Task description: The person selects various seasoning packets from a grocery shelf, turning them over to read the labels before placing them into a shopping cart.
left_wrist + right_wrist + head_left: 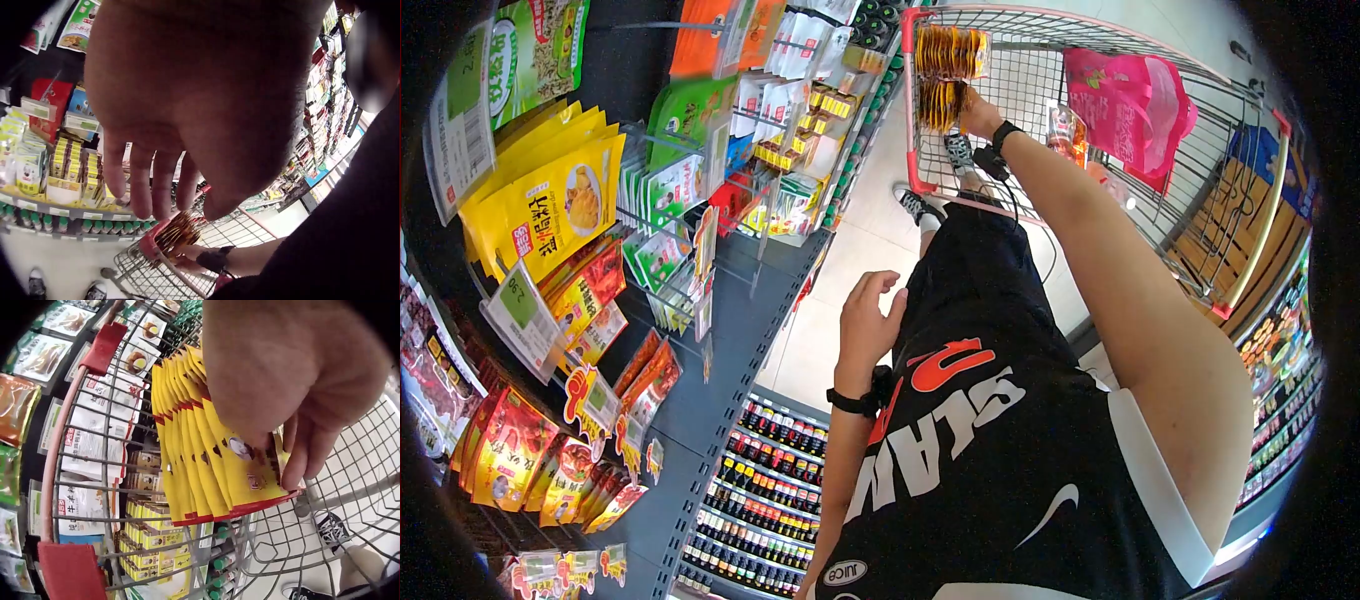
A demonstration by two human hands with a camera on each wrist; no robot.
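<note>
1. The yellow packets (215, 465) stand inside the shopping cart (913, 168), at its narrow outer end beside the red corner pieces. The head view shows them as two bunches side by side. The pink bag (1122, 110) lies well apart from them, farther along the basket.

2. The right hand (980, 116) reaches into the cart and grips one end of a bunch, its fingers bent round the outermost packet. The left hand (872, 318) is apart from it, outside the cart in front of the shorts, with relaxed fingers and nothing in its grasp.

3. Each packet looks light, thin and flexible, with a glossy film that probably slides easily against its neighbours. Nothing about them seems very fragile, though the film could crease or snag on the wires. What fills them cannot be told.

4. The best hold is likely across the whole bunch, thumb on one outer face and fingers on the other, around mid-height. A pinch at one corner could let the inner packets slip or fan out.

5. The packets stand on edge, face to face. In the right wrist view their long sides run roughly up and down, leaning slightly, with the red edge (265, 503) at the bottom. The row itself stretches crosswise to those long sides, and the nearest printed face turns towards the right hand.
</note>
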